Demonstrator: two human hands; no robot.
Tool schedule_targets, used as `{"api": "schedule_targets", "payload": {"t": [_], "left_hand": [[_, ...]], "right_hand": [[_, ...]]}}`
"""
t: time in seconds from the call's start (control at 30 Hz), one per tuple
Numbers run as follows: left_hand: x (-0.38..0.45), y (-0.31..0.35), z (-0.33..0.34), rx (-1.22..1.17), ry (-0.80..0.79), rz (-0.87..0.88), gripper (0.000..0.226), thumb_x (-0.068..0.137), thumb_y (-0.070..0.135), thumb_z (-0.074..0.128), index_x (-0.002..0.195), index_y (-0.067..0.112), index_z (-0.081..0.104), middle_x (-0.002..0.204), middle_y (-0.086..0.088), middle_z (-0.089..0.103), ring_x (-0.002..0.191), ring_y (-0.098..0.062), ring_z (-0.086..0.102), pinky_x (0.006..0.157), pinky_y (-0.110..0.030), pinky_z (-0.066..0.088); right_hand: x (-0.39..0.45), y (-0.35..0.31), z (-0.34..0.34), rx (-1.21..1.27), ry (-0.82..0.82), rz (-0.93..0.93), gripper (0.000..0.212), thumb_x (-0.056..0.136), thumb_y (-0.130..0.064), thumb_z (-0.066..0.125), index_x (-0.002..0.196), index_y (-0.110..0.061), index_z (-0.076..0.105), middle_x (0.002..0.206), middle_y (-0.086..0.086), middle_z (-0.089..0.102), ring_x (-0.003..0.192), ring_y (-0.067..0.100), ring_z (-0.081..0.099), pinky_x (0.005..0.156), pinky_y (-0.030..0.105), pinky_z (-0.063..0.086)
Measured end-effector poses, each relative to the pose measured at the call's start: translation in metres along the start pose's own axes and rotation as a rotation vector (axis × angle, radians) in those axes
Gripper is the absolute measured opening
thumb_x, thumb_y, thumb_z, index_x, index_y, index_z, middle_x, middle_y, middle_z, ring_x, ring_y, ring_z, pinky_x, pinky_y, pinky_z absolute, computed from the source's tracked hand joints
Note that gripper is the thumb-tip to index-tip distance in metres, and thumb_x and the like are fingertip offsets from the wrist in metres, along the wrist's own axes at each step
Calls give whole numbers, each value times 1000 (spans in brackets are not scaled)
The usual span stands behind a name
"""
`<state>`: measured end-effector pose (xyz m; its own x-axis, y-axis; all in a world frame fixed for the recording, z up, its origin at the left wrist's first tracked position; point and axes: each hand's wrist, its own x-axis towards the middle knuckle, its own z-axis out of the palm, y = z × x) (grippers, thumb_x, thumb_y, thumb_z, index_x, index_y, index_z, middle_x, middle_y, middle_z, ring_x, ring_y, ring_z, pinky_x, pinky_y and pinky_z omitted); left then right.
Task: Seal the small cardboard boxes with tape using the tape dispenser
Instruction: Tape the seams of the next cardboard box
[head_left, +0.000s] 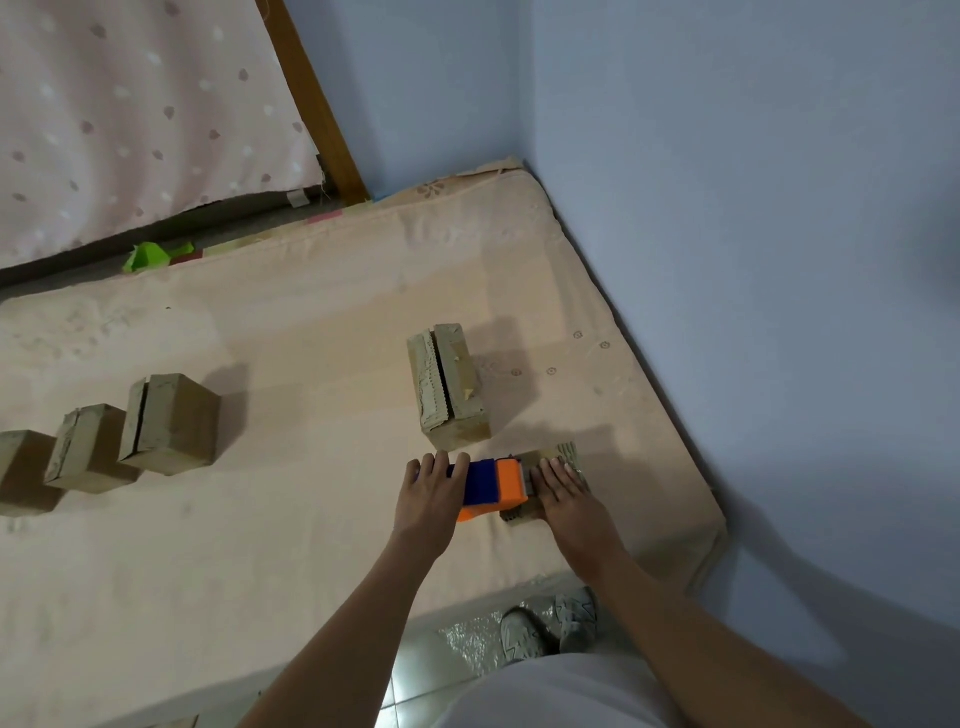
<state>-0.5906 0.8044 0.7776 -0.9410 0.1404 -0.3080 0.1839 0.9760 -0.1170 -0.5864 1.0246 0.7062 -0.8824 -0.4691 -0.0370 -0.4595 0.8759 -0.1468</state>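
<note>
An orange and blue tape dispenser (491, 488) lies against the left end of a small cardboard box (550, 460) on the mattress. My left hand (428, 493) holds the dispenser's blue handle, fingers curled over its left side. My right hand (563, 491) lies flat on top of the box, fingers straight, pressing it down. Most of that box is hidden under my hand. A taller cardboard box (452, 387) with a gap between its top flaps stands just beyond.
Three more small cardboard boxes (171, 423) (88, 449) (23, 470) stand in a row at the left of the peach mattress (311, 338). Blue walls close the right side. A green scrap (150, 255) lies by the far mattress edge. My shoes (550, 623) stand on the tiled floor below.
</note>
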Motion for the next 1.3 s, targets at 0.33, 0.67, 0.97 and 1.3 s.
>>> {"api": "schedule_targets", "payload": {"t": [0.33, 0.67, 0.97, 1.3], "left_hand": [[-7, 7, 4, 10, -1, -59, 71, 79, 24, 76, 135, 16, 34, 125, -10, 49, 112, -27, 48, 99, -39, 37], [-12, 4, 4, 26, 15, -98, 71, 73, 24, 80, 132, 16, 40, 120, -10, 51, 109, -26, 50, 97, -39, 39], [-20, 2, 7, 34, 11, -133, 69, 73, 24, 80, 131, 16, 44, 118, -9, 54, 106, -25, 51, 94, -39, 41], [-29, -39, 15, 95, -21, -186, 67, 64, 21, 85, 123, 15, 53, 106, -9, 58, 93, -25, 54, 84, -38, 44]], "right_hand": [[5, -1, 4, -56, -5, 19, 61, 68, -10, 86, 124, 3, 66, 128, 19, 65, 120, 31, 63, 119, 35, 4], [4, -2, 1, -73, -2, 64, 66, 65, -20, 90, 123, 0, 67, 128, 15, 66, 120, 27, 64, 124, 37, 13], [5, 0, -3, -32, -128, 77, 50, 85, -31, 60, 122, 2, 68, 126, 16, 67, 117, 29, 66, 123, 33, -8], [8, -1, -2, -142, -284, 19, 63, 80, -37, 36, 113, 1, 73, 119, 16, 71, 111, 29, 69, 121, 35, 1]]}}
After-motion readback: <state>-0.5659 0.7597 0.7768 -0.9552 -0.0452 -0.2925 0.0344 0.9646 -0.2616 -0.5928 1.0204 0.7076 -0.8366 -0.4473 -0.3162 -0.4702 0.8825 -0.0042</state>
